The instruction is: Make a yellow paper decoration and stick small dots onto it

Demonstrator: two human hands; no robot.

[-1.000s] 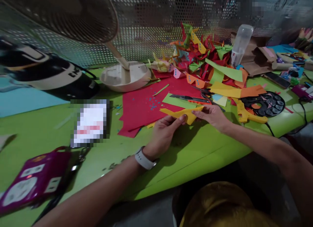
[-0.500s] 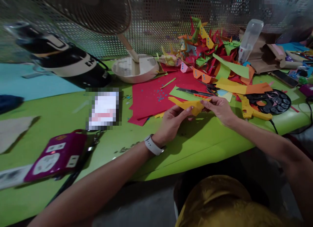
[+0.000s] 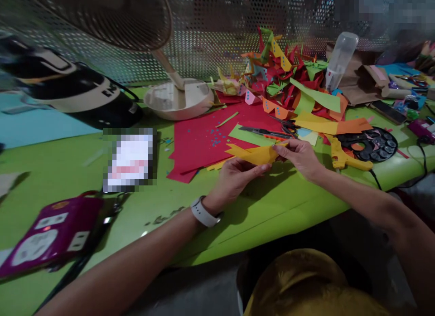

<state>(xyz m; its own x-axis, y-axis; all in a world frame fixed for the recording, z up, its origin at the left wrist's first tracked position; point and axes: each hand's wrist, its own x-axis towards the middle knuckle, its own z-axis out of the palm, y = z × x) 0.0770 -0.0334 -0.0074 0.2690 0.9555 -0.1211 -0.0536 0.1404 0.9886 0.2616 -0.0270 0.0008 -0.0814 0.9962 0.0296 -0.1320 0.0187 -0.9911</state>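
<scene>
A folded piece of yellow paper (image 3: pixel 253 153) is held just above the green table (image 3: pixel 278 202) by both hands. My left hand (image 3: pixel 234 180), with a white watch on its wrist, pinches the paper's lower left part. My right hand (image 3: pixel 299 156) grips its right end with closed fingers. Behind the paper lie a large red sheet (image 3: pixel 204 141) and a light green strip with a utility knife (image 3: pixel 263 133) on it.
A heap of folded coloured paper figures (image 3: pixel 282 73) rises at the back. A fan base (image 3: pixel 178 100), a clear bottle (image 3: pixel 340 60), a yellow glue gun (image 3: pixel 345 156), a black round palette (image 3: pixel 372 144), scissors (image 3: pixel 288 124) and a purple power strip (image 3: pixel 50 236) also sit on the table.
The camera view has shifted slightly. Both hands keep working the yellow paper, which has turned a little and now points more to the left.
</scene>
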